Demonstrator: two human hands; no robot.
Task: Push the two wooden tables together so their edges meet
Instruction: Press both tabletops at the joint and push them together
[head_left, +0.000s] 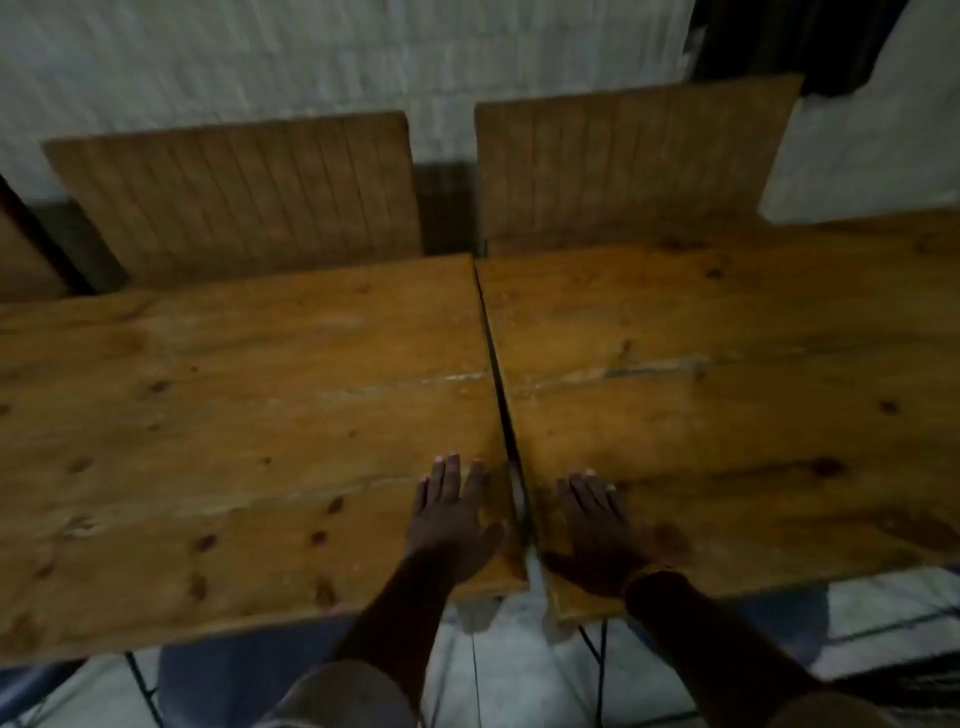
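Observation:
Two wooden tables stand side by side below me, the left table (234, 415) and the right table (727, 389). Their inner edges almost touch: a thin dark gap (501, 400) runs between them, narrow at the far end and slightly wider at the near end. My left hand (452, 519) lies flat, palm down, on the left table's near right corner. On the right table's near left corner rests my right hand (597, 530), also flat with fingers spread. Neither hand holds anything.
Two wooden bench backs, a left bench back (244, 192) and a right bench back (628, 161), stand behind the tables against a white brick wall (311, 57). Thin black metal legs (597, 654) show under the tables over a pale tiled floor (519, 670). Dark cloth (789, 41) hangs at the top right.

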